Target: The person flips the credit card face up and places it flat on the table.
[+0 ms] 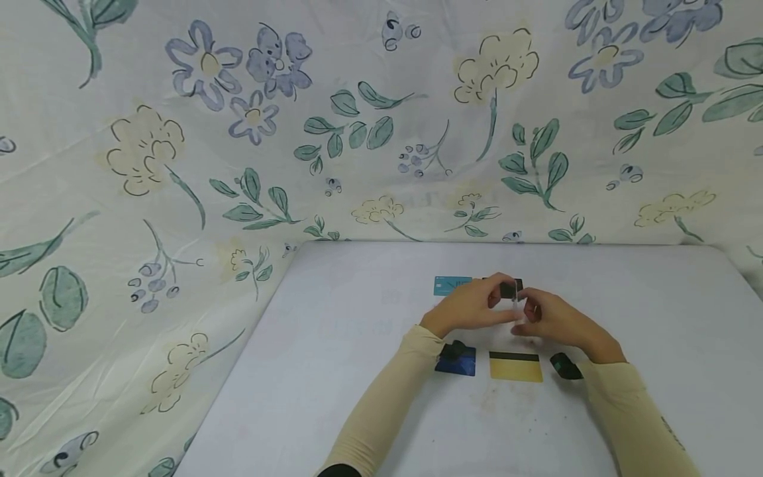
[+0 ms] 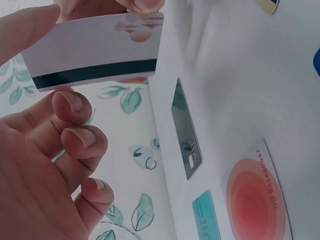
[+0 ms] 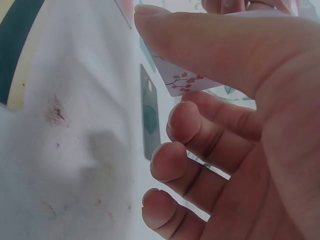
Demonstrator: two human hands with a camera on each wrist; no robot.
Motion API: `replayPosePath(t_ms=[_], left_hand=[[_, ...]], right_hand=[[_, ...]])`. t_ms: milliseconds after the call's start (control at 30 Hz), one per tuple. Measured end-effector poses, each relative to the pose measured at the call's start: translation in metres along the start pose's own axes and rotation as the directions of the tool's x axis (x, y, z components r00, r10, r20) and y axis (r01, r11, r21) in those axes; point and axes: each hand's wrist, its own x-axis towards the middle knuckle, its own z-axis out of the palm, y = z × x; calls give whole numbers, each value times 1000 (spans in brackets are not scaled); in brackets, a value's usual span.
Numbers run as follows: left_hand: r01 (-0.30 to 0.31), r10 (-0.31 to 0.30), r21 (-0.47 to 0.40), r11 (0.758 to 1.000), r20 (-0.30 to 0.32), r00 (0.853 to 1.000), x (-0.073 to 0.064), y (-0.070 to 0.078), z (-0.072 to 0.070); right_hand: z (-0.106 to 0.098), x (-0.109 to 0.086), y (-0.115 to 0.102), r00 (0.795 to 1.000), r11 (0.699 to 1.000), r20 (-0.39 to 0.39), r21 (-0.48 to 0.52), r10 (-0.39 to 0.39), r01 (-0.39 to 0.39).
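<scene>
My left hand [image 1: 471, 306] and right hand [image 1: 557, 319] meet above the white table, holding one white card up on edge between them. In the left wrist view this card [image 2: 95, 47] shows a dark magnetic stripe and a small pinkish picture; my left thumb and index finger pinch one end, my right fingers the other. The right wrist view shows its other face, a white card [image 3: 187, 82] with red blossoms, under my right thumb. Beyond the hands lie a light-blue card [image 1: 451, 285] and a dark grey card [image 1: 511, 289].
Nearer on the table are a dark blue card [image 1: 463, 366] and a yellow card [image 1: 515, 371] with a black stripe. A white card with red circles [image 2: 255, 200] lies near the light-blue one. Floral cloth [image 1: 357, 132] hangs behind the table.
</scene>
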Motion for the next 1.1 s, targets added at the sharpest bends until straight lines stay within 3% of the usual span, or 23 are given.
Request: replayPosePath(t_ms=[300,700,1100], left_hand=[[20,-22,-91,996,-22,1000,-3,-4,-6],[57,-58,-133,989,-2,998,-8,-6,-15],[74,-74,-84,994,-5,997,-9,-12,-16]], right_hand=[[-5,-2,0,1000,1000,-12,-4,6,-6],[-12,-4,0,999,999,-5,-24,42,-42],[-17,-5,3,999,999,-1,-2,49,-49]])
